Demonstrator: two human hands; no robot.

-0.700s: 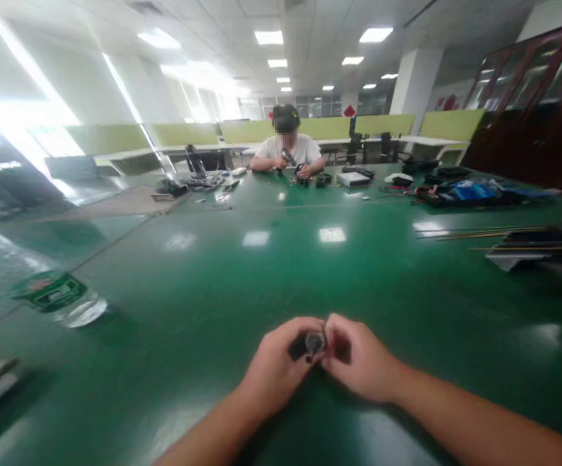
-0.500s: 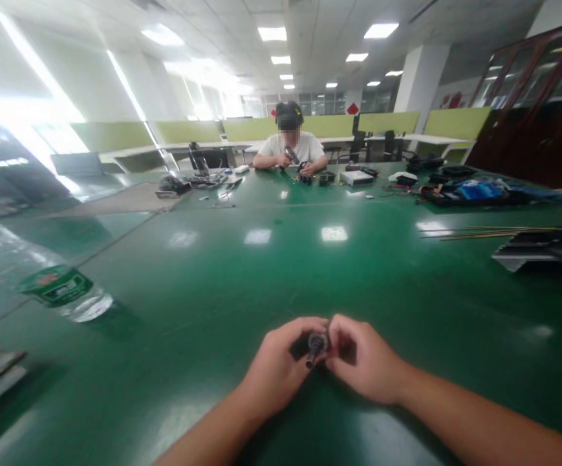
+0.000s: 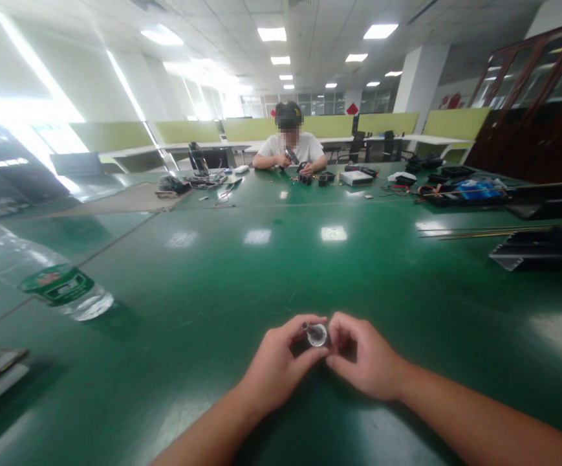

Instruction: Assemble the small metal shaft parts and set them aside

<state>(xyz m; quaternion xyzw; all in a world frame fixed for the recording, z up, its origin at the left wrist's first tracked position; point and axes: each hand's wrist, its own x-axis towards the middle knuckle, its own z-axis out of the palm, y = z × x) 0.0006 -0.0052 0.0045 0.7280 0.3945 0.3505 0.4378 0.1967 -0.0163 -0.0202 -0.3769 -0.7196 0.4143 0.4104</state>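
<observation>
Writing on green bottle label (image 3: 57, 285) too blurred to be read, small metal part (image 3: 317, 335) clamped by left hand (image 3: 277, 357) over table (image 3: 203, 272), stem (image 3: 306, 328) pointed up-left, long axis foreshortened, right hand (image 3: 370, 359) curled alongside (its grip cannot be told)

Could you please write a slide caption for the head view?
Left hand holding a small metallic part, right hand close beside it, over a green table, with a co-worker opposite.

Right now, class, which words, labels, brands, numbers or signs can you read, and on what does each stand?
None can be read.
Green label on the clear bottle: marks too blurred to read.
Red diamond at the back: too small to tell.
Small metal part: no lettering can be made out.
</observation>
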